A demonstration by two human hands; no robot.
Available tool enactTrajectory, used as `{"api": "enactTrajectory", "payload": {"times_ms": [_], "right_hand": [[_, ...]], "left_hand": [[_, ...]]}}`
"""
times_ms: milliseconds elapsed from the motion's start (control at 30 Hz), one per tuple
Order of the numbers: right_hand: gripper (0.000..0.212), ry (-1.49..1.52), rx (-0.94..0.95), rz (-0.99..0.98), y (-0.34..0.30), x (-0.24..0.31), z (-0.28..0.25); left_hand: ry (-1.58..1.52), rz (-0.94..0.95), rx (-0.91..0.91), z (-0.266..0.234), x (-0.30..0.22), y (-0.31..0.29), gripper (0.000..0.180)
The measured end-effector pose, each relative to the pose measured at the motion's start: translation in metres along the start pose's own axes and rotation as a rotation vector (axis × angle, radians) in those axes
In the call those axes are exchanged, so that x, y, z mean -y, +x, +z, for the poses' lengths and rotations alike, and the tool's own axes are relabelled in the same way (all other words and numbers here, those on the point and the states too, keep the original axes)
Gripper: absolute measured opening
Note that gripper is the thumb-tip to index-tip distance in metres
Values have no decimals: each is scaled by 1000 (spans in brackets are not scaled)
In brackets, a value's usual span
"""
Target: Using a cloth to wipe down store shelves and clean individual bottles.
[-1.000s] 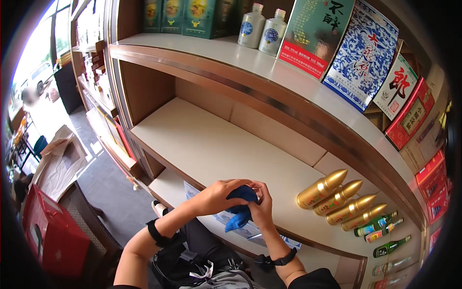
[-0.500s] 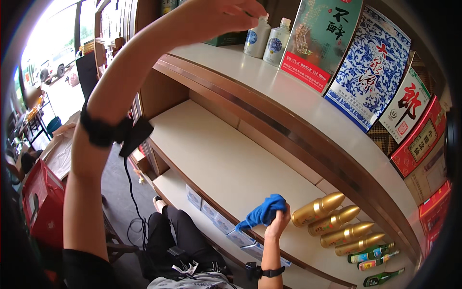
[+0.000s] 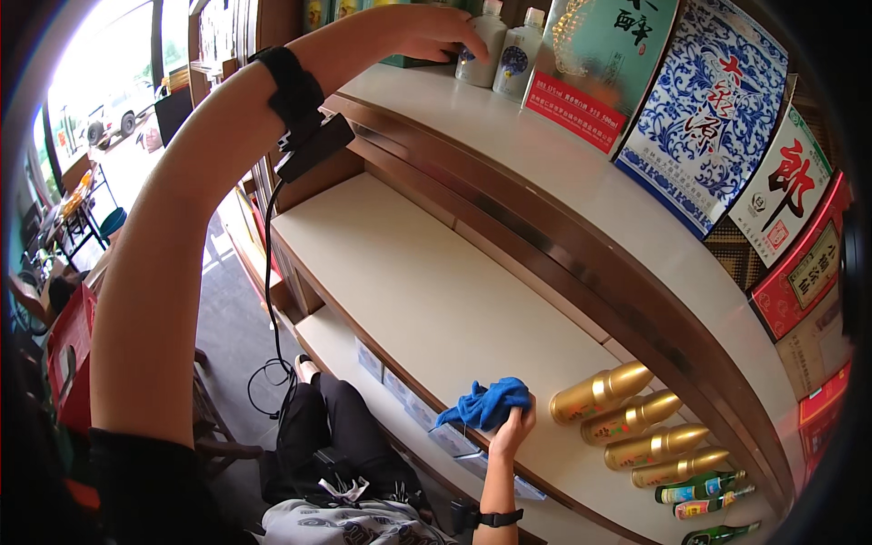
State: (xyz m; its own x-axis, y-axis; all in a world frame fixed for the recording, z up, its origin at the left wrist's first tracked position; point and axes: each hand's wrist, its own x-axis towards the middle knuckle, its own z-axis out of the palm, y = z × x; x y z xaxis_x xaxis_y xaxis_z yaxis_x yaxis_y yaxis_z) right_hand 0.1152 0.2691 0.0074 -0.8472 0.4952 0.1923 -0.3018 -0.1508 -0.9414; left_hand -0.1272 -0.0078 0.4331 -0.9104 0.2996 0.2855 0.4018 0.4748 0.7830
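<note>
Up on the pale upper shelf (image 3: 436, 109), touching a white, blue-emblemed bottle (image 3: 491, 41) with left hand (image 3: 443, 33), can't tell if gripped; below, clutching crumpled blue cloth (image 3: 490, 405) in right hand (image 3: 514, 434), near gold bullet-shaped bottles (image 3: 627, 419). Could topple the matching white bottle (image 3: 516, 62) by bumping sideways!

Shelves (image 3: 436, 282), brown-edged, pale: spanned centre and right. Floor (image 3: 232, 313), grey: lay left. Opening (image 3: 113, 59), daylit: stood upper left.
</note>
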Motion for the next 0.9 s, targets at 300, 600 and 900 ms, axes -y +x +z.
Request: {"api": "enactTrajectory", "payload": {"times_ms": [300,600,900], "right_hand": [[18,-55,12,-44,-2,6,4],[17,-185,-73,-61,1,7,1],[14,-100,-16,-122,1,8,10]], "left_hand": [[-83,133,-8,7,17,-10,40],[-233,451,-520,-3,16,-120,51],[-213,346,-351,46,79,-321,71]]}}
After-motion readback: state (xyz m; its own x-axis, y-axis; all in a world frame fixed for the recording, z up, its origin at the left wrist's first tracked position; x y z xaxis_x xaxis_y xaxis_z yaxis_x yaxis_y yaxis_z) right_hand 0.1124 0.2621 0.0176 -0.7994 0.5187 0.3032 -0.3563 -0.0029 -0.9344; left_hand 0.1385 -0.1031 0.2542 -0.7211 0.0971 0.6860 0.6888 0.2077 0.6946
